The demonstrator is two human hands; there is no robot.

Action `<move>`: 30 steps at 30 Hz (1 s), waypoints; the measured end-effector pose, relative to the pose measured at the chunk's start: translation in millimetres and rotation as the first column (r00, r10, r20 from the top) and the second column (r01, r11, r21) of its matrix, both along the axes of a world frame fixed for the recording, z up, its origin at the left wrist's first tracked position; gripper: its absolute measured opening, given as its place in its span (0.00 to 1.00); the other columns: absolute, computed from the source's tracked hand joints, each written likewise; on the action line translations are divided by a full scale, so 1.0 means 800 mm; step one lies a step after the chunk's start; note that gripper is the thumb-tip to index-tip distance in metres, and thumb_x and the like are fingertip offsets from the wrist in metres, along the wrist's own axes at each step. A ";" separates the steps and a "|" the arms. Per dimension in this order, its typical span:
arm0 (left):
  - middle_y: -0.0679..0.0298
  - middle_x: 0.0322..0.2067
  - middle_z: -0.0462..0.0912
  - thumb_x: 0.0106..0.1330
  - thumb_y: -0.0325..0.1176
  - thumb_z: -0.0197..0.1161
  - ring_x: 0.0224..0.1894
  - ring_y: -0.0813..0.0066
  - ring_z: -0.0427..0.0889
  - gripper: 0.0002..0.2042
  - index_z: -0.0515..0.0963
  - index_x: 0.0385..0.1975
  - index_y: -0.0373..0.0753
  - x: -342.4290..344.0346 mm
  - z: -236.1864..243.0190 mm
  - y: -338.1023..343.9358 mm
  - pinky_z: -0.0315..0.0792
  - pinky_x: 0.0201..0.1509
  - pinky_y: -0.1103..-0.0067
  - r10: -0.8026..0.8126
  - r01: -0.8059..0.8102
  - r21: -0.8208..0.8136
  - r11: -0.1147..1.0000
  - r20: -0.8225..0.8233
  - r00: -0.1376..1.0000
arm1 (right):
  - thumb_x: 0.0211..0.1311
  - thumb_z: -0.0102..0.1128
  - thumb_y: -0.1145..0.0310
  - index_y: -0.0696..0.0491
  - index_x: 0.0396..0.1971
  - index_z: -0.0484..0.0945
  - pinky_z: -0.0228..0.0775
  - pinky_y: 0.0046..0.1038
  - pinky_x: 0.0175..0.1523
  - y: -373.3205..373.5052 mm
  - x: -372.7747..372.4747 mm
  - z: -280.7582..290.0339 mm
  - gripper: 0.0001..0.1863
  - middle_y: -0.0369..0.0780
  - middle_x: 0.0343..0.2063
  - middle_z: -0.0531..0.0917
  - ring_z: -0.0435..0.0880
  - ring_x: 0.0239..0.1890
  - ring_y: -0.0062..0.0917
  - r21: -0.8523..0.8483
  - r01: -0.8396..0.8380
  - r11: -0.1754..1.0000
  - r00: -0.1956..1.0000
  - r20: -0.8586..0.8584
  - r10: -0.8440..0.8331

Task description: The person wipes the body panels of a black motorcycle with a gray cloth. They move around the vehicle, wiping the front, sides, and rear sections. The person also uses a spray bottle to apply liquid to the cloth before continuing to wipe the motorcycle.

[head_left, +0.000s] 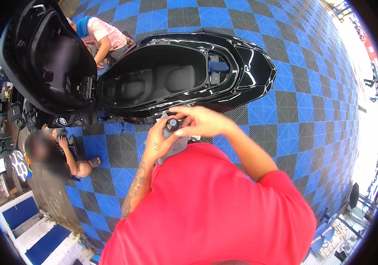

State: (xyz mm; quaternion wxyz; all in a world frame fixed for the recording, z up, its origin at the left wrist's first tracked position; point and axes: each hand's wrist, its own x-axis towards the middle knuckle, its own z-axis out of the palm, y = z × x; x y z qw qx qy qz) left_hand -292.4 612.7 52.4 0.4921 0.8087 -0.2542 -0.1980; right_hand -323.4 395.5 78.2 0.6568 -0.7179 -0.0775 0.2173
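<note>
In front of my red shirt, my left hand is closed around a grey piece with a black round top; I cannot tell its exact kind. My right hand reaches over from the right, its thumb and fingers apart around that black top. The right thumb comes close to the left one. Just beyond both hands lies the side of a glossy black scooter. Its seat is raised at the left, which lays bare the black under-seat storage well. A blue piece sits behind the well.
On the scooter's far side a person in a pink shirt bends close to it. Another person sits low at the left, near the scooter's front. Blue and black checkered tiles cover the floor. Blue chairs stand at lower right.
</note>
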 end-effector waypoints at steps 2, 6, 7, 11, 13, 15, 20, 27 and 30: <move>0.56 0.43 0.82 0.56 0.32 0.71 0.47 0.61 0.82 0.20 0.78 0.48 0.35 -0.012 -0.003 0.009 0.74 0.53 0.71 0.051 -0.051 -0.002 0.999 -0.110 0.993 | 0.56 0.71 0.57 0.59 0.58 0.74 0.79 0.30 0.45 -0.045 0.023 -0.012 0.33 0.46 0.44 0.86 0.87 0.38 0.28 -0.141 0.005 0.990 0.994 0.111 0.011; 0.65 0.35 0.82 0.59 0.29 0.71 0.39 0.80 0.79 0.18 0.78 0.49 0.35 -0.037 -0.010 0.043 0.74 0.48 0.78 0.183 -0.195 -0.064 0.979 -0.163 0.970 | 0.53 0.69 0.62 0.54 0.52 0.79 0.74 0.40 0.54 -0.134 0.084 -0.055 0.26 0.49 0.47 0.82 0.83 0.48 0.42 -0.791 0.411 0.454 0.911 0.370 -0.179; 0.65 0.35 0.82 0.59 0.29 0.71 0.39 0.80 0.79 0.18 0.78 0.49 0.35 -0.044 -0.007 0.052 0.74 0.48 0.78 0.227 -0.241 -0.071 0.968 -0.166 0.960 | 0.51 0.68 0.63 0.54 0.52 0.79 0.71 0.42 0.59 -0.152 0.097 -0.071 0.26 0.49 0.50 0.81 0.80 0.52 0.45 -0.843 0.382 0.378 0.924 0.357 -0.137; 0.59 0.38 0.84 0.56 0.30 0.72 0.43 0.70 0.82 0.18 0.79 0.46 0.35 -0.071 0.009 0.089 0.74 0.51 0.74 0.370 -0.382 -0.065 0.922 -0.147 0.917 | 0.50 0.63 0.71 0.56 0.48 0.78 0.72 0.43 0.60 -0.185 0.126 -0.126 0.22 0.48 0.52 0.79 0.77 0.56 0.47 -0.961 0.211 0.177 0.972 0.226 0.066; 0.58 0.39 0.84 0.55 0.32 0.72 0.43 0.68 0.83 0.19 0.79 0.47 0.35 -0.085 0.014 0.109 0.75 0.52 0.73 0.419 -0.425 -0.029 0.905 -0.125 0.899 | 0.49 0.63 0.70 0.59 0.41 0.81 0.74 0.43 0.59 -0.190 0.133 -0.134 0.16 0.50 0.49 0.80 0.79 0.55 0.45 -0.970 0.205 0.134 0.976 0.213 0.049; 0.57 0.40 0.84 0.55 0.33 0.72 0.44 0.66 0.83 0.19 0.79 0.47 0.35 -0.097 0.021 0.127 0.75 0.52 0.72 0.453 -0.456 0.002 0.890 -0.125 0.883 | 0.49 0.64 0.68 0.55 0.41 0.83 0.75 0.43 0.57 -0.199 0.123 -0.133 0.17 0.47 0.47 0.82 0.80 0.52 0.45 -0.945 0.291 0.146 0.952 0.302 0.055; 0.58 0.43 0.85 0.56 0.34 0.71 0.47 0.65 0.84 0.20 0.79 0.48 0.36 -0.149 0.010 0.165 0.74 0.55 0.71 0.561 -0.567 -0.022 0.824 -0.119 0.819 | 0.49 0.65 0.62 0.56 0.43 0.83 0.75 0.40 0.53 -0.175 0.113 -0.078 0.21 0.49 0.42 0.85 0.84 0.46 0.45 -0.903 0.402 0.153 0.916 0.392 -0.089; 0.63 0.43 0.83 0.58 0.28 0.69 0.45 0.75 0.80 0.15 0.78 0.45 0.38 -0.199 0.011 0.217 0.74 0.51 0.74 0.519 -0.538 -0.075 0.840 -0.182 0.835 | 0.53 0.65 0.68 0.63 0.50 0.81 0.74 0.24 0.46 -0.030 0.036 -0.068 0.24 0.43 0.34 0.87 0.84 0.38 0.22 -0.451 0.353 0.820 0.928 0.283 -0.243; 0.62 0.41 0.84 0.57 0.29 0.70 0.43 0.76 0.81 0.14 0.78 0.42 0.38 -0.226 0.004 0.258 0.75 0.49 0.76 0.525 -0.540 -0.084 0.837 -0.151 0.838 | 0.55 0.64 0.71 0.62 0.51 0.81 0.74 0.23 0.44 0.103 -0.035 -0.089 0.22 0.40 0.36 0.86 0.83 0.37 0.20 -0.210 0.133 0.969 0.989 -0.032 -0.142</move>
